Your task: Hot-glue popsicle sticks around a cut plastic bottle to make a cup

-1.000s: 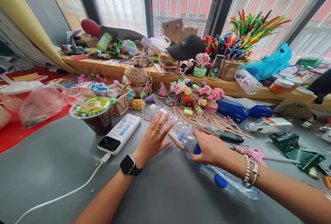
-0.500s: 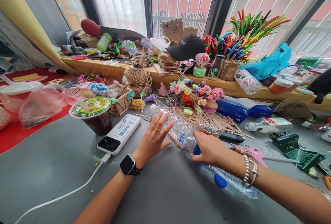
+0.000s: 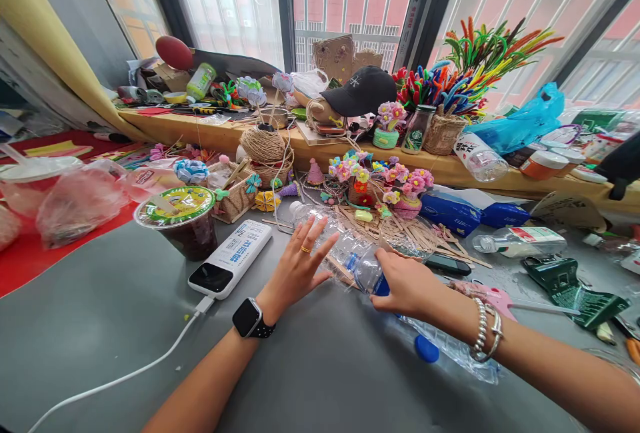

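My right hand (image 3: 407, 283) is wrapped round the lower end of a clear plastic bottle with a blue label (image 3: 369, 272). Close by, my left hand (image 3: 297, 260) has its fingers spread, beside another clear plastic bottle (image 3: 345, 241) whose neck points to the back left. Whether the left fingertips touch that bottle I cannot tell. A further clear bottle with a blue cap (image 3: 427, 348) lies partly under my right forearm. Wooden sticks (image 3: 415, 236) are heaped behind the bottles.
A lidded drink cup (image 3: 177, 220) and a white power bank (image 3: 231, 258) with its cable are on the left. Pipe-cleaner flowers (image 3: 380, 180), blue packs (image 3: 450, 212), a pink glue gun (image 3: 495, 298) and green plastic pieces (image 3: 575, 290) lie behind and right.
My right hand and the bottle in it have shifted very slightly. My left hand looks almost unchanged, with its fingers still spread.
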The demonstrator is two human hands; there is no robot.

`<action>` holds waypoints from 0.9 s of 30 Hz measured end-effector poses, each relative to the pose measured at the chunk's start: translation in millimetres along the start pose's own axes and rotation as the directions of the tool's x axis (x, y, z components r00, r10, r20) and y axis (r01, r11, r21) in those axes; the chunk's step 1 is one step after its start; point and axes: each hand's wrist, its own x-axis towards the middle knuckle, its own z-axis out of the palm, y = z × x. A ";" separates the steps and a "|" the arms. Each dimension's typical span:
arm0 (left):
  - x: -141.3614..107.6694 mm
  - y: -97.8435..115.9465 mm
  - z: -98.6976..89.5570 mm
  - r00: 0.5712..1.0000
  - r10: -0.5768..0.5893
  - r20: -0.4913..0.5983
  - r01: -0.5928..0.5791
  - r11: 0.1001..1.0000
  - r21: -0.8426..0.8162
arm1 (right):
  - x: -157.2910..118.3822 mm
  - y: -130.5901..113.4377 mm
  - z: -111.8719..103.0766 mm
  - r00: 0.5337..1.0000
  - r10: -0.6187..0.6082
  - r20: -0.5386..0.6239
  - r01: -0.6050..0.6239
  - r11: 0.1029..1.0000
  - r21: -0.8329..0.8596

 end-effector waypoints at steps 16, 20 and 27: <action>-0.1 -0.7 -0.8 1.000 0.005 0.002 -0.005 1.000 0.013 | -0.9 -1.8 -0.5 1.000 -0.018 0.008 0.017 1.000 0.006; -0.2 -0.9 -0.1 1.000 0.000 0.001 0.000 1.000 0.009 | -0.1 -1.9 0.1 1.000 -0.020 0.021 0.020 1.000 0.010; -0.6 0.2 -0.2 1.000 0.001 0.001 -0.001 1.000 0.013 | 1.1 -1.6 0.5 0.999 -0.019 0.030 0.019 1.000 0.014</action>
